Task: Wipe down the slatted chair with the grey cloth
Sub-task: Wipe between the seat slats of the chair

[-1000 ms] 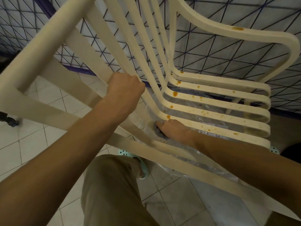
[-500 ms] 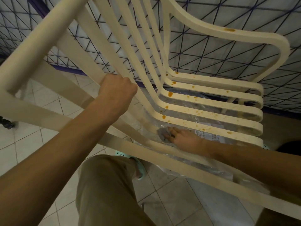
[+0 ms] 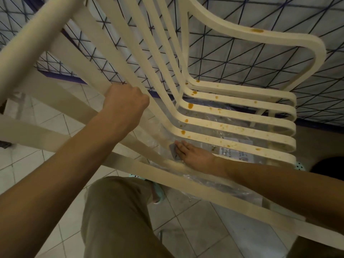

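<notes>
Cream slatted plastic chair point(image 3: 232, 30) is wiped
Grey cloth point(image 3: 173, 150) is pressed by flat right hand point(image 3: 195, 155); slat point(image 3: 98, 45) (ten o'clock) is gripped by left hand point(image 3: 126, 107).

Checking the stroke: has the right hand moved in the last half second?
Yes. The right hand slid left with the cloth, toward the stain at the bend of the slat.

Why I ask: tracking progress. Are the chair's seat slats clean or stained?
Stained: orange spots dot the slatted chair across seat and armrest.
</notes>
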`<state>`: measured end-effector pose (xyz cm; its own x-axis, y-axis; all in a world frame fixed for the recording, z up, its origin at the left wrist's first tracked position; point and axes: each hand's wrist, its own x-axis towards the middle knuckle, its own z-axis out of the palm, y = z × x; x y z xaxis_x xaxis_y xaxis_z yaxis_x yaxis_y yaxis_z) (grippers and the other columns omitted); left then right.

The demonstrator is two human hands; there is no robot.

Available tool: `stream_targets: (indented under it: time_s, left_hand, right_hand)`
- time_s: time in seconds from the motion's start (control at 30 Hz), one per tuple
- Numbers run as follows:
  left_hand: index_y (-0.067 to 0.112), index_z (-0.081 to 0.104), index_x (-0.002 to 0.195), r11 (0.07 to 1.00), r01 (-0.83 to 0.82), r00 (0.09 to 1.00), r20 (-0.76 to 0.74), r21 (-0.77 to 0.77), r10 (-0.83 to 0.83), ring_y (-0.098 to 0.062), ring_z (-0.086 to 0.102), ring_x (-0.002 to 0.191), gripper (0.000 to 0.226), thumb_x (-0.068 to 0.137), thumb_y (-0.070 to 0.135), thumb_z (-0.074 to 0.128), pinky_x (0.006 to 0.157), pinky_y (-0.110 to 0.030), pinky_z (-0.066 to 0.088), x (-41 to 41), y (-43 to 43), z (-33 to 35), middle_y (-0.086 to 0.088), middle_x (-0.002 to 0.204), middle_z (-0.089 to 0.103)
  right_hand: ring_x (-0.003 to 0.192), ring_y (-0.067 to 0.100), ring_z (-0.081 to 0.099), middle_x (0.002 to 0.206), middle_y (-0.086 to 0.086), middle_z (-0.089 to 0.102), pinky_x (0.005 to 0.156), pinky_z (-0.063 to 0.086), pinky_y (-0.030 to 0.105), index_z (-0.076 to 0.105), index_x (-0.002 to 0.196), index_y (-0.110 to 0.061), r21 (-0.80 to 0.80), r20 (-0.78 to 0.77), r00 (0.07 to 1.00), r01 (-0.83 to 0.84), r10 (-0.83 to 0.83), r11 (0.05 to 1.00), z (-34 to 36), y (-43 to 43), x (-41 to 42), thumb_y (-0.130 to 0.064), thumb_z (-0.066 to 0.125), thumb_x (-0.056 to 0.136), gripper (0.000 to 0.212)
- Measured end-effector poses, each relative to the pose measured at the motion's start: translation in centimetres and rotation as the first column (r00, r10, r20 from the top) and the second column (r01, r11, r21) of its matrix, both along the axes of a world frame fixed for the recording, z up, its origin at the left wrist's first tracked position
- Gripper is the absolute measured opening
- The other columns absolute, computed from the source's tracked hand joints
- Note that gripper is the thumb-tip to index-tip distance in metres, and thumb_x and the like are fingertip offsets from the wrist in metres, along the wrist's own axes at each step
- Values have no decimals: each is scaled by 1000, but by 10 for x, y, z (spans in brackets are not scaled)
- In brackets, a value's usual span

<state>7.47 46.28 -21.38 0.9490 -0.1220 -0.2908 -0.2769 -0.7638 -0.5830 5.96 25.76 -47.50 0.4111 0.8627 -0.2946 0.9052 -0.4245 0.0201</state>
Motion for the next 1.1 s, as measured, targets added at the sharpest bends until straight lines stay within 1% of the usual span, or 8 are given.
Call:
stream_targets:
  time_s: [0.13,0.2,0.4,0.53,0.73,0.87,1.03,1.1]
  left_hand:
    - [21,65,101,999,-6,1000,-5,-32,6,-19,64,81,15,86,21,65,83,-36,50,-2,3,-5,2,83,63]
    - [24,66,102,997,-33,999,-13,-69,32,-18,64,86,17,85,26,66,90,-37,46,-3,4,-9,3,91,67]
    - [30,61,123,873,-170,979,-183,-458,94,-18,54,117,37,88,41,64,105,-39,32,-18,-42,-42,3,124,62]
    - [27,57,131,783,-203,941,-339,-588,-10,-18,49,123,38,94,37,57,105,-36,36,-35,-91,-77,2,133,55]
    - [25,57,131,704,-248,909,-411,-665,-68,-21,47,124,36,95,31,54,96,-34,41,-33,-136,-109,-1,135,54]
    - [24,62,126,678,-315,874,-482,-664,-66,-23,55,112,33,94,29,57,91,-34,45,-34,-147,-118,-4,126,60]
    - [20,73,108,646,-405,825,-563,-647,-46,-22,62,101,22,92,25,59,91,-36,50,-33,-142,-126,-3,112,68]
    - [19,73,108,647,-441,799,-601,-622,-32,-22,62,101,22,92,23,59,93,-37,50,-32,-141,-126,-3,114,67]
  right_hand:
    - [127,45,49,143,27,45,84,57,45,51,135,4,75,-54,998,30,-25,997,5,-18,-7,-4,70,82,57]
    - [117,37,60,133,20,58,73,59,34,64,125,-3,88,-24,1000,6,-4,996,12,-32,-7,-10,83,67,61]
    - [126,36,53,137,20,54,104,45,41,57,132,-2,118,46,999,6,-11,993,8,-82,-12,-7,81,72,64]
    - [122,35,57,135,18,57,98,50,39,60,129,-4,153,20,999,34,-37,988,15,-110,-17,-8,85,67,67]
    - [118,29,61,132,12,61,85,54,25,65,125,-9,246,-28,994,105,-101,964,27,-164,-29,-8,88,61,68]
    - [122,33,58,142,14,52,76,60,35,53,137,-9,311,-141,982,165,-126,936,28,-209,-33,3,79,72,71]
    - [126,35,54,145,14,46,89,56,42,59,132,-7,229,-175,965,235,-197,945,46,-257,-44,5,82,63,74]
    - [133,37,45,150,16,40,103,44,47,53,138,-5,207,-174,963,242,-207,948,49,-274,-46,6,79,68,75]
